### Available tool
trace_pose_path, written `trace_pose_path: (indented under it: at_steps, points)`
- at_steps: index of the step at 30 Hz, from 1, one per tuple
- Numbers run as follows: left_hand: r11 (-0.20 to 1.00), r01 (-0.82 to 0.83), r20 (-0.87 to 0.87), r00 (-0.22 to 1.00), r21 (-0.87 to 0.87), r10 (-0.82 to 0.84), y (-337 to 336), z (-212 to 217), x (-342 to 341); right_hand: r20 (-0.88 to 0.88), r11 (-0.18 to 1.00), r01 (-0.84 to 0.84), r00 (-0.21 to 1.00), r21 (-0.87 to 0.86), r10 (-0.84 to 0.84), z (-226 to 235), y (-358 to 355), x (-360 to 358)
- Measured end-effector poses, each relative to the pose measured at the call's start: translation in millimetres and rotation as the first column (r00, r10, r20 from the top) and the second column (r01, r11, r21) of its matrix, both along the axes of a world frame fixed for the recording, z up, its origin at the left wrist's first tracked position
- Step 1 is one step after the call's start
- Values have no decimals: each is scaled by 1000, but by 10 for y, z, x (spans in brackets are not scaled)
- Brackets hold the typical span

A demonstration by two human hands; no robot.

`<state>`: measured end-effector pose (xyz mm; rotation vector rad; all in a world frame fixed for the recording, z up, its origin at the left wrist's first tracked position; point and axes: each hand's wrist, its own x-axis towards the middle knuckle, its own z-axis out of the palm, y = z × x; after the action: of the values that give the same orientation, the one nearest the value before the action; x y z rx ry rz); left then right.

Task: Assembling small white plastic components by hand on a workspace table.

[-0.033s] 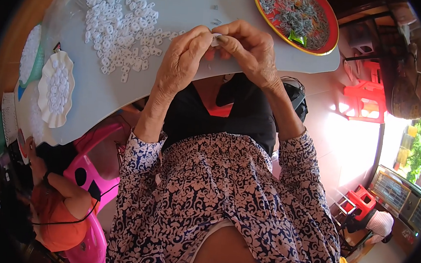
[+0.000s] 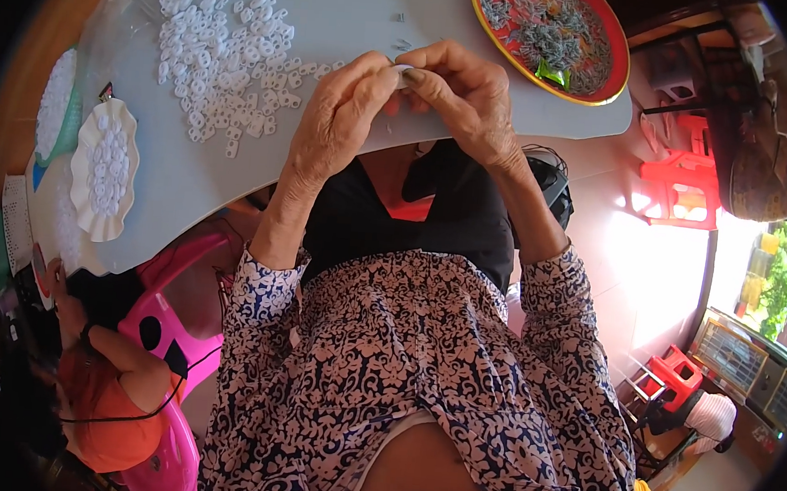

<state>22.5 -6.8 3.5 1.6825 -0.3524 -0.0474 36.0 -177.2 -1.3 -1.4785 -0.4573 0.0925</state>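
My left hand (image 2: 340,119) and my right hand (image 2: 467,100) meet over the near edge of the grey table (image 2: 355,15). Between their fingertips is a small white plastic piece (image 2: 405,69), mostly covered by the thumbs and fingers. Both hands are closed in a pinch on it. A heap of small white plastic pieces with holes (image 2: 228,61) spreads over the table to the left of my hands. Just beyond my fingers lie a few small grey metal bits (image 2: 402,44). To the right, a red round tray with a yellow rim (image 2: 623,70) holds many such grey bits and a green wrapper (image 2: 553,75).
On the left, a wavy-edged white dish (image 2: 81,187) and a green basket (image 2: 66,122) hold more white pieces. A person in orange (image 2: 131,410) sits on a pink chair (image 2: 183,450) at lower left. Red plastic stools (image 2: 685,188) stand on the floor at right.
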Motion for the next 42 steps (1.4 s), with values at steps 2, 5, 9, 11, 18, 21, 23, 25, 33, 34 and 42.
trace_pose_path:
  at_steps: [2,5,9,11,18,21,23,25,33,34,42]
  points:
    - [1000,-15,38,999,3,15,-37,17,-24,-15,1000,-5,1000,9,5,21,3,3]
    - [998,-20,36,999,-53,22,-69,-11,-49,11,995,90,996,-45,-90,116,6,97]
    - [992,-22,31,999,-123,26,-86,-111,-123,230,918,395,896,-23,-379,812,-37,771]
    - [987,-34,4,999,-157,35,-66,-136,-152,478,888,456,794,-61,-375,1042,-237,1346]
    - [926,-109,103,983,-361,155,-55,-210,-151,771,671,632,621,-387,-140,1007,-296,1664]
    - [924,-105,134,977,-367,164,-8,-240,-187,529,613,379,845,-693,77,772,24,1161]
    - [976,-75,60,994,-206,90,-16,-191,-197,493,569,302,843,-765,216,595,-9,979]
    - [970,-85,46,994,-226,98,-25,-208,-199,443,520,220,823,-825,356,515,-7,859]
    - [981,-103,32,993,-166,110,-34,-211,-210,405,377,256,824,-890,396,361,5,731]
    - [980,-95,44,994,-175,104,-40,-223,-207,404,384,250,821,-889,403,350,16,719]
    - [986,-75,24,997,-146,79,-15,-175,-216,419,292,315,799,-903,431,367,110,798]
